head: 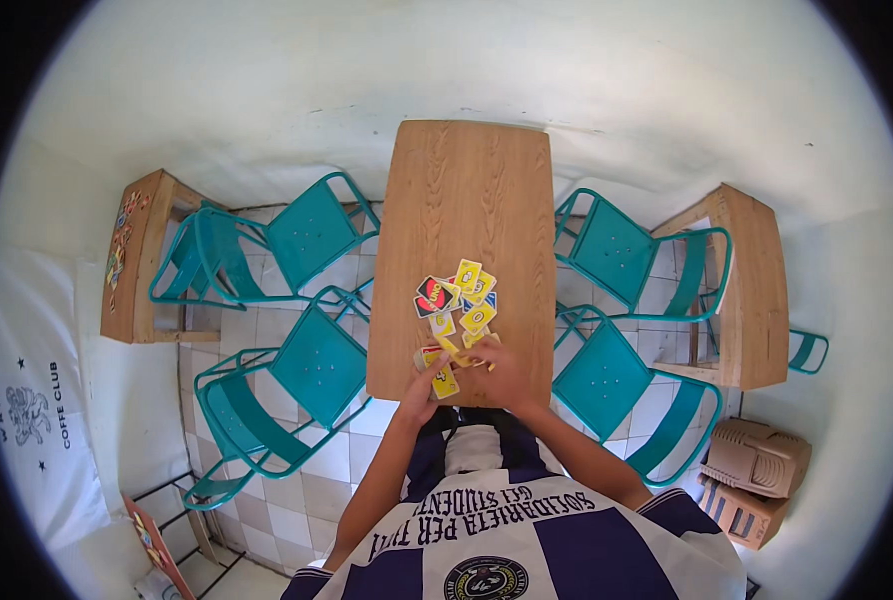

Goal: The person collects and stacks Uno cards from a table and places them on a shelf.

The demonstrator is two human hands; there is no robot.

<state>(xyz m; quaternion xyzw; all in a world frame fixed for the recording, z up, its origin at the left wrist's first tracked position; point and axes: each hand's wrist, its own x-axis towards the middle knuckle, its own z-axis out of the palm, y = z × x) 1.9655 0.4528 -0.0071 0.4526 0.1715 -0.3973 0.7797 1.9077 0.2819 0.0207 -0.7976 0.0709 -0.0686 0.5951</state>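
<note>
My left hand [419,390] grips a stack of UNO cards [442,381] at the near edge of a wooden table [461,195]. A yellow card lies face up on that stack. My right hand [500,375] is bent over the near end of a loose pile of yellow cards [477,318]; whether its fingers hold a card cannot be told. Black and red UNO card backs [433,297] lie at the pile's left. A blue card [482,301] shows partly among the yellow ones.
Teal metal chairs [313,232] flank the table's left side, and more chairs [613,247] its right. A side table [137,255] with small colourful items stands far left, another wooden table [754,292] far right. Cardboard boxes [746,510] sit at lower right.
</note>
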